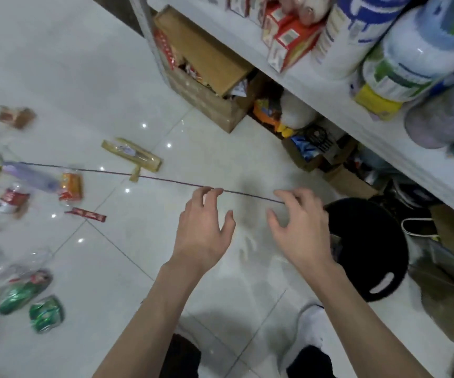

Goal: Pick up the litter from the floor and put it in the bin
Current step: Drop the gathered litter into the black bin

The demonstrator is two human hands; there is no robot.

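Both hands out over the tiled floor (116, 72), empty: left hand (204, 222) and right hand (299, 225) spread, fingers loosely bent, gripping nothing. Litter lies along the floor's left edge, well apart from the hands: two crushed green cans (46, 313), a clear plastic bottle (9, 203), an orange packet (70, 186), a red sachet (85, 214), and a flat cardboard pack (131, 158) nearer the middle. The black bin (381, 266) stands at the right, by the foot of the shelf (316, 102). Everything looks light. The cans are probably stiff with sharp creases, so hold them across the body. The bottle is likely slick and springy, so take its waist. The sachet lies flat, so pinch an edge.
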